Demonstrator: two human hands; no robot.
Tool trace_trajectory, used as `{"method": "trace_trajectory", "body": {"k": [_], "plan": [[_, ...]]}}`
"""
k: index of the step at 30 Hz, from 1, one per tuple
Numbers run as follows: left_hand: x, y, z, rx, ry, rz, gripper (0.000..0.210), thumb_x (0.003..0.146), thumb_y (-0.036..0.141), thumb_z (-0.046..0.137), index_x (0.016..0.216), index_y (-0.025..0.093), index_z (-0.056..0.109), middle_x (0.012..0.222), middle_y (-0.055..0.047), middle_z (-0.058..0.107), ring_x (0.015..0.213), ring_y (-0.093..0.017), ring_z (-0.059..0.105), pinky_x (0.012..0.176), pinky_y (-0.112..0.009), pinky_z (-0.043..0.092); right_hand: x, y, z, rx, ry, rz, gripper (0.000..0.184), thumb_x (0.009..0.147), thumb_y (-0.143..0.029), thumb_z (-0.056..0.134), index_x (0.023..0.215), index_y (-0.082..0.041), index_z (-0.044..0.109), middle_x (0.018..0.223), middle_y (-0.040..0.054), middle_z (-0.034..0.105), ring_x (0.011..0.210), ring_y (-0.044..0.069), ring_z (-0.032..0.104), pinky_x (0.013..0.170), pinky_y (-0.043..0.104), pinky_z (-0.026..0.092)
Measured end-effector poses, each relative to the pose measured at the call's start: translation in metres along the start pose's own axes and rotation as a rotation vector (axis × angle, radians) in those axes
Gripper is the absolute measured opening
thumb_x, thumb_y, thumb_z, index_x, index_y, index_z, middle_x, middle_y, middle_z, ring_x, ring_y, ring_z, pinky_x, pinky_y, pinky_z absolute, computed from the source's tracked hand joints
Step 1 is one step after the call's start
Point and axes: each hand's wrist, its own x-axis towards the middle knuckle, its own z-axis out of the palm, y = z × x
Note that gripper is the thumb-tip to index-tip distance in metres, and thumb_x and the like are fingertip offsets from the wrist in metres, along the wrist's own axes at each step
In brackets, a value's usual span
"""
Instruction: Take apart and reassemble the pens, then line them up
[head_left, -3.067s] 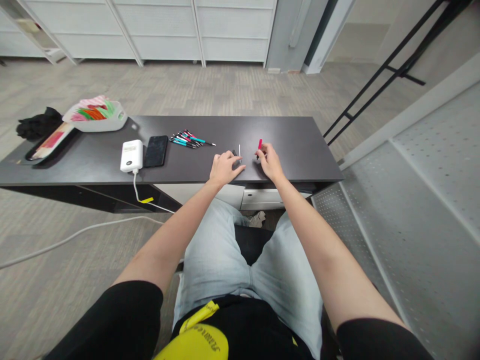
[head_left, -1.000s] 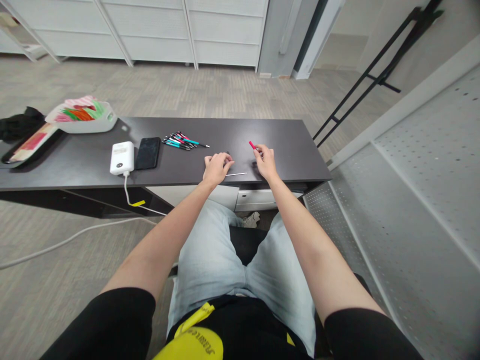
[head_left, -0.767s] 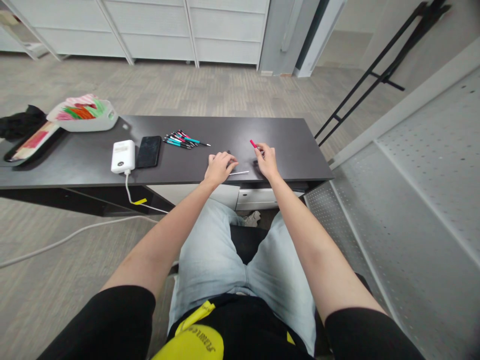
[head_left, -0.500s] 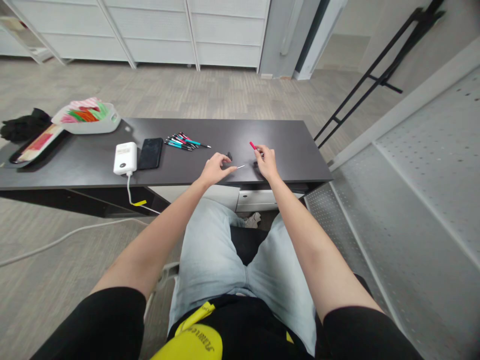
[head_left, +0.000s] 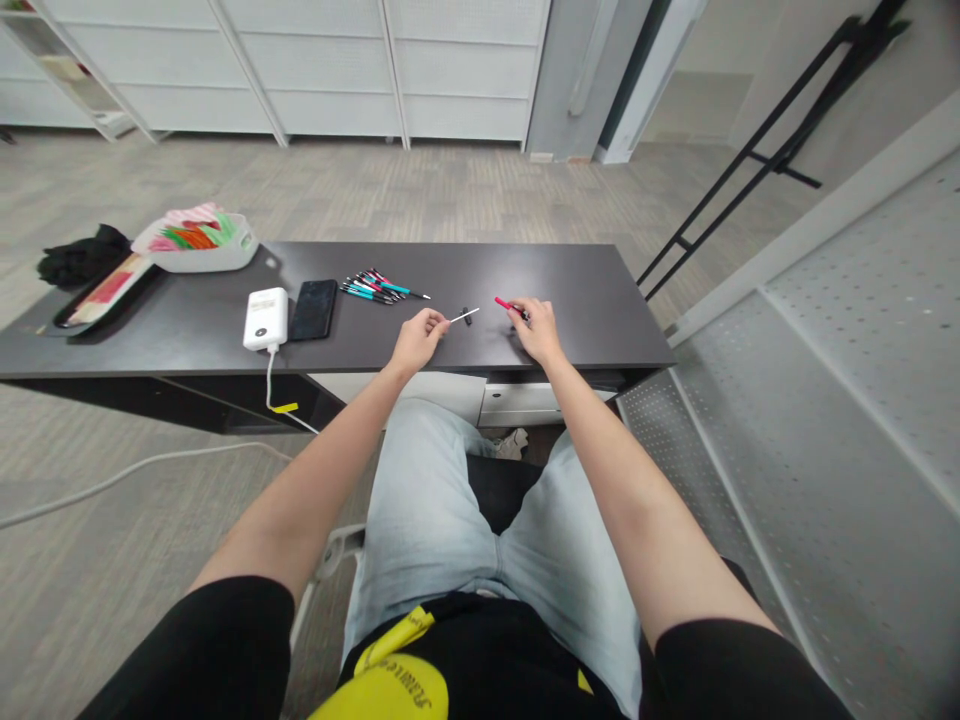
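Note:
My left hand (head_left: 420,338) is closed, pinching a thin pale pen refill (head_left: 463,314) that points to the right. Just beyond the fingers, small black pen parts (head_left: 466,318) lie on the dark desk, partly crossed by the refill. A red pen barrel (head_left: 502,303) sticks out leftward from my right hand (head_left: 538,328), whose fingers are pinched around it; something dark by those fingers is too small to make out. To the left of my hands, a loose pile of pens (head_left: 379,287) in blue, red and black rests on the desk.
Left of the pens are a black phone (head_left: 313,309) and a white power bank (head_left: 265,318) with a cable hanging over the front edge. Farther left stand a white basket (head_left: 210,260) of colourful items, a dark tray (head_left: 105,297) and black cloth (head_left: 84,257). A perforated panel (head_left: 825,350) borders the right.
My left hand has pulled slightly left and now grips the refill, which angles up to the right. The red barrel in my right hand has tipped flatter. The whole view has shifted a little.

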Motion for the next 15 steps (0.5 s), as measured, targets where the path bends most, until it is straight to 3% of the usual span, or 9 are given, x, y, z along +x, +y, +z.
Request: {"method": "trace_trajectory", "body": {"k": [5, 11, 15], "plan": [[-0.0021, -0.0042, 0.0019, -0.098, 0.084, -0.029, 0.007, 0.104, 0.031, 0.071, 0.098, 0.031, 0.075, 0.104, -0.005, 0.089, 0.100, -0.026, 0.087, 0.102, -0.041, 0.070, -0.0043, -0.0037, -0.0003, -0.026, -0.061, -0.031, 0.025, 0.116, -0.048, 0.069, 0.116, -0.030, 0.085, 0.133, 0.0114, 0.087, 0.124, 0.035, 0.061, 0.123, 0.053, 0.045], [-0.0048, -0.0015, 0.0012, -0.099, 0.073, -0.032, 0.010, 0.101, 0.030, 0.079, 0.092, 0.032, 0.078, 0.099, -0.003, 0.088, 0.103, -0.027, 0.085, 0.105, -0.041, 0.068, -0.0059, -0.0040, 0.0000, -0.043, -0.120, -0.085, 0.025, 0.118, -0.048, 0.067, 0.118, -0.030, 0.085, 0.131, 0.0129, 0.084, 0.124, 0.036, 0.057, 0.125, 0.058, 0.043], [-0.0039, -0.0012, 0.0015, -0.096, 0.048, -0.029, 0.011, 0.101, 0.030, 0.081, 0.090, 0.032, 0.079, 0.099, -0.003, 0.088, 0.104, -0.028, 0.085, 0.107, -0.041, 0.067, -0.0050, -0.0020, 0.0009, -0.048, -0.142, -0.113, 0.035, 0.119, -0.058, 0.066, 0.118, -0.030, 0.087, 0.129, 0.0138, 0.084, 0.125, 0.036, 0.056, 0.123, 0.056, 0.043]]}}
